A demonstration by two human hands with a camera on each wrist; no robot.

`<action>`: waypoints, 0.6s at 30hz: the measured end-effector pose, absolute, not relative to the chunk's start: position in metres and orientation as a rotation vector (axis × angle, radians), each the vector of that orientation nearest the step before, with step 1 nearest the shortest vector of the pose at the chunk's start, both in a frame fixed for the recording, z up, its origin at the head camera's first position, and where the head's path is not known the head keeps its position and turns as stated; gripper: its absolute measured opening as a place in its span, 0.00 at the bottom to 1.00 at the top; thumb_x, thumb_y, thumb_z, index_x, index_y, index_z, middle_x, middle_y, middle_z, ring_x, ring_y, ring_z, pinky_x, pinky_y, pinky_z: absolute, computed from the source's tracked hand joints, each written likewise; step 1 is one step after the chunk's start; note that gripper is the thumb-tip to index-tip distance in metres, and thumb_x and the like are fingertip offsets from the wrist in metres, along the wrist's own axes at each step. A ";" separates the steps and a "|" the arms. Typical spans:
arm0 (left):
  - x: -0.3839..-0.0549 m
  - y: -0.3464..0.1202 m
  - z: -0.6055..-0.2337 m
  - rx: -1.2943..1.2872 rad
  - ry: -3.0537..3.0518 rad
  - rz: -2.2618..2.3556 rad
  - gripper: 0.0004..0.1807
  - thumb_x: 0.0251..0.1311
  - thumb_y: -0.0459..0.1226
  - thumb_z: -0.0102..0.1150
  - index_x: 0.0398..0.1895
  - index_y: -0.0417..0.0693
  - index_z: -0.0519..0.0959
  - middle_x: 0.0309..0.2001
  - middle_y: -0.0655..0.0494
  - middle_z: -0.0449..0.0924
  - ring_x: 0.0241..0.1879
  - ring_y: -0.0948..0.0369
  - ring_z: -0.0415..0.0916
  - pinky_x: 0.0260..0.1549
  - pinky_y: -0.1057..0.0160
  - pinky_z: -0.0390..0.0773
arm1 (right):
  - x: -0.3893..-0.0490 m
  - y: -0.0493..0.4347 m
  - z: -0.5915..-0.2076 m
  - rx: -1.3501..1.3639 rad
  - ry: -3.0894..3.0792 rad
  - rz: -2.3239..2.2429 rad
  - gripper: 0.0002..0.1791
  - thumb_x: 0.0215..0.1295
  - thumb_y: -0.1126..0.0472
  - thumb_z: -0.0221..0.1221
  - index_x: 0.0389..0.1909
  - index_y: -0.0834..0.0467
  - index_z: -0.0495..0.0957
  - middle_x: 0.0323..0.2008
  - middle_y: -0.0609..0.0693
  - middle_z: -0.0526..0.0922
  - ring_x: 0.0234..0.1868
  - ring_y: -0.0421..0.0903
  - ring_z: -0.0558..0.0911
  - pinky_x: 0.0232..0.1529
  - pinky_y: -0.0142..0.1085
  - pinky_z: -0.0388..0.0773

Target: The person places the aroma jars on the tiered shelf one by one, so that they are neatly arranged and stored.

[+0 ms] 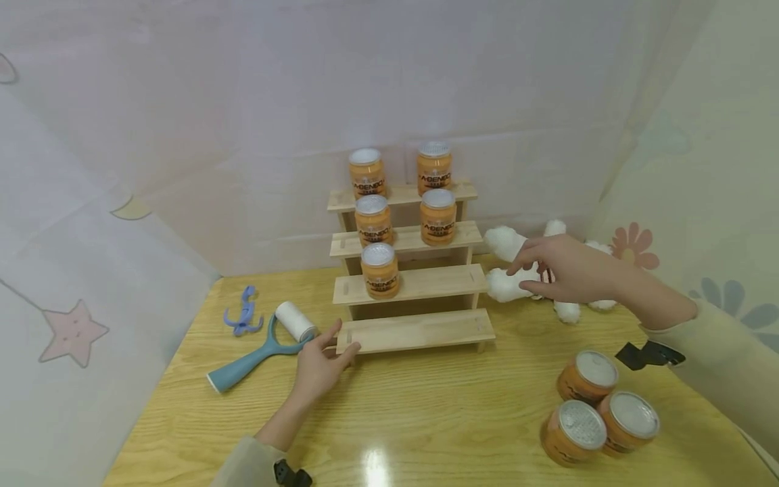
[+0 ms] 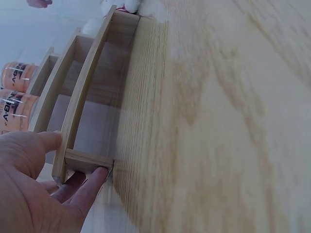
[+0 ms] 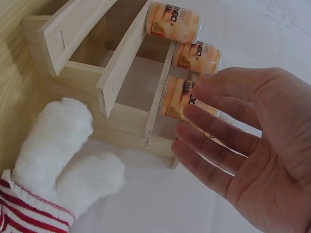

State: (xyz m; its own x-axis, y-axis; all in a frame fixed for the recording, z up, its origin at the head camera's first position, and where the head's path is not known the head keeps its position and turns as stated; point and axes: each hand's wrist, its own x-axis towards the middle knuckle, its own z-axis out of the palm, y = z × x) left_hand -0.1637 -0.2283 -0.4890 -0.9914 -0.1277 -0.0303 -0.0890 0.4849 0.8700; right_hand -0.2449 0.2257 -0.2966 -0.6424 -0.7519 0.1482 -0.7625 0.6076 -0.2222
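Observation:
A stepped wooden display rack (image 1: pixel 420 331) stands on the table near the back wall. My left hand (image 1: pixel 319 362) grips the left end of its lowest step, thumb on the plank and fingers by the end support (image 2: pixel 87 158). Orange cans with silver lids stand on the rack: two on the top step, two on the second, and one can (image 1: pixel 381 272) at the left of the third. The lowest step bears no can. My right hand (image 1: pixel 566 270) hovers right of the rack, fingers loosely bent and holding nothing. In the right wrist view, its fingers (image 3: pixel 209 170) partly cover a can (image 3: pixel 177 97).
Three more orange cans (image 1: pixel 587 375) stand at the table's front right. A white fluffy toy (image 1: pixel 508 284) with red-striped clothing (image 3: pixel 34 208) lies beside the rack. On the left are a blue-handled lint roller (image 1: pixel 243 365) and a blue-purple hook-shaped item (image 1: pixel 246 312).

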 end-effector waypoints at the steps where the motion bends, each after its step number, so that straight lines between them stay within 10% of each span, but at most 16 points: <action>1: -0.163 -0.228 -0.489 0.195 -2.675 -1.561 0.41 0.68 0.49 0.73 0.81 0.51 0.68 0.68 0.35 0.77 0.59 0.43 0.85 0.48 0.56 0.90 | -0.243 0.229 -0.297 1.304 -2.790 0.429 0.11 0.68 0.63 0.71 0.49 0.49 0.89 0.44 0.43 0.87 0.30 0.29 0.79 0.32 0.29 0.82; 18: -0.163 -0.228 -0.489 0.186 -2.662 -1.550 0.41 0.67 0.48 0.73 0.80 0.49 0.69 0.67 0.34 0.78 0.57 0.43 0.86 0.49 0.54 0.90 | -0.220 0.292 -0.326 1.275 -2.710 0.571 0.18 0.62 0.67 0.75 0.46 0.42 0.86 0.41 0.34 0.87 0.40 0.26 0.83 0.36 0.29 0.86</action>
State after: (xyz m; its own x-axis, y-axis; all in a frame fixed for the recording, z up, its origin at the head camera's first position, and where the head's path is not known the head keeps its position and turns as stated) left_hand -0.1635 -0.2278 -0.4890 -0.9912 -0.1319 -0.0125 -0.0759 0.4883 0.8693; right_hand -0.2197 0.2916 -0.3258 -0.6470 -0.7243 0.2383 -0.7589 0.5812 -0.2938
